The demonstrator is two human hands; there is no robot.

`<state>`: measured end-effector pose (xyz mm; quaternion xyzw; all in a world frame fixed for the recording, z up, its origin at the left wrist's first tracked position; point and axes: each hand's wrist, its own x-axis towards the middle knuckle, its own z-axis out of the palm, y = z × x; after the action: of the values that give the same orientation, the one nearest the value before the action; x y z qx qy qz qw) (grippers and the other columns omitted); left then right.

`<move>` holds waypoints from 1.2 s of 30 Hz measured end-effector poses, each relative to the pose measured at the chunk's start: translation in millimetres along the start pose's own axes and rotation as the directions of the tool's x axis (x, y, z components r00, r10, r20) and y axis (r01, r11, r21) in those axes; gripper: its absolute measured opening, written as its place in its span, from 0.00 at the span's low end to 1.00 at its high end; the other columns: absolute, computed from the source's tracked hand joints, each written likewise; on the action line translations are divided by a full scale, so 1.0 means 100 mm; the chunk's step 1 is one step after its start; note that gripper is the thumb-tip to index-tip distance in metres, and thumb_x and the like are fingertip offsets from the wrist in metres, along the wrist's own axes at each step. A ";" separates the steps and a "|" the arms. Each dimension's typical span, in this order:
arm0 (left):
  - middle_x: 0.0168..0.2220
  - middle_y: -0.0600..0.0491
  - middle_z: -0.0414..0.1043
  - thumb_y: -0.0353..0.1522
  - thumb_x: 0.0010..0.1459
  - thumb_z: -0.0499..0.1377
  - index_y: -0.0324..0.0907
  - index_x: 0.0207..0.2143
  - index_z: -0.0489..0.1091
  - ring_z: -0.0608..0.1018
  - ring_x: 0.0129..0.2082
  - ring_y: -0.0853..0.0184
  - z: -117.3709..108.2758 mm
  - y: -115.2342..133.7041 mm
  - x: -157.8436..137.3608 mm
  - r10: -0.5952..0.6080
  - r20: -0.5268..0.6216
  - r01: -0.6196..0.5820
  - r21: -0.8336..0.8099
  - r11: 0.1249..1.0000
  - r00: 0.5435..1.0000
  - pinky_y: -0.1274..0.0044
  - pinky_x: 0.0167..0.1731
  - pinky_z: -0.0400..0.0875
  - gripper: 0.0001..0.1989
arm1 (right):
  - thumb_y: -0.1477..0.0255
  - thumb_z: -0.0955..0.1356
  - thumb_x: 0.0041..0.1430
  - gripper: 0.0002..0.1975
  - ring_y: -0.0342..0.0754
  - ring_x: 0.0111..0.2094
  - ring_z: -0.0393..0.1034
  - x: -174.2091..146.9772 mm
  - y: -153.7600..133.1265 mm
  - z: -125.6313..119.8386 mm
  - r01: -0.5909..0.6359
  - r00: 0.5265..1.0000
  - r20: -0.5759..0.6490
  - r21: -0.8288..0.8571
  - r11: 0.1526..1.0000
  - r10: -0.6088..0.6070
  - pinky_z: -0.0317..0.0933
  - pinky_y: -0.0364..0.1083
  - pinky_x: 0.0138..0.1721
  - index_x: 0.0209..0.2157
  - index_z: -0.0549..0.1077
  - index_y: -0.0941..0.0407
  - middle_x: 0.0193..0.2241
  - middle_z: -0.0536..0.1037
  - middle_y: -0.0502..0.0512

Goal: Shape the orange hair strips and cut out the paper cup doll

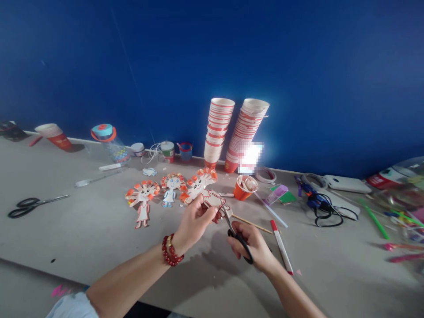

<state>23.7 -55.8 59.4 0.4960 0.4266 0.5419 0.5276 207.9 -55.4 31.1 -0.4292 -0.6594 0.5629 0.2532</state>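
Note:
My left hand point(200, 218) pinches a white paper cutout point(212, 197) with a dress shape outlined in red. Black-handled scissors point(243, 245) are in my right hand point(253, 243), their blades reaching up to the edge of the cutout. Just behind my hands lies a paper doll head point(198, 187) with curled orange-and-white strips for hair. To the left are a paper doll in a red-edged dress point(143, 203) and a smaller doll in blue point(170, 190). A red-capped marker point(281, 247) rests beside my right hand, and a thin wooden stick point(253, 224) lies behind it.
Two tall stacks of paper cups point(219, 132) lean by the blue wall. An orange cup of scraps point(245, 189) stands before them. A blue glue gun point(316, 198) with a black cord lies right; a second pair of scissors point(29, 205) and a clear bottle point(112, 143) are left.

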 end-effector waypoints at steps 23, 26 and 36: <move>0.26 0.56 0.69 0.32 0.58 0.54 0.40 0.32 0.62 0.74 0.25 0.71 -0.11 0.09 0.02 -0.049 0.075 0.040 0.114 0.993 0.996 0.77 0.30 0.68 0.04 | 0.66 0.67 0.52 0.16 0.39 0.14 0.58 0.02 0.01 0.01 -0.014 0.999 0.052 -0.003 1.000 0.014 0.51 0.38 0.17 0.20 0.57 0.54 0.13 0.62 0.42; 0.25 0.55 0.70 0.31 0.58 0.53 0.40 0.31 0.62 0.74 0.26 0.70 -0.11 0.11 0.02 -0.070 0.062 0.060 0.156 0.986 0.996 0.78 0.29 0.67 0.04 | 0.66 0.67 0.52 0.15 0.39 0.14 0.58 0.02 0.00 0.01 -0.027 0.998 0.047 -0.016 1.000 0.028 0.51 0.38 0.16 0.20 0.56 0.54 0.13 0.62 0.42; 0.25 0.54 0.71 0.30 0.57 0.53 0.40 0.30 0.62 0.75 0.24 0.70 -0.16 0.09 0.04 -0.072 0.106 0.054 0.164 0.985 0.992 0.78 0.27 0.68 0.04 | 0.68 0.68 0.51 0.15 0.38 0.14 0.58 0.02 0.03 0.00 -0.040 0.998 0.056 -0.012 0.999 0.041 0.50 0.37 0.16 0.20 0.56 0.54 0.13 0.61 0.41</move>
<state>6.6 -51.6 65.9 0.5527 0.4542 0.4601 0.5259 207.6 -54.2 27.8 -0.4277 -0.6604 0.5763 0.2209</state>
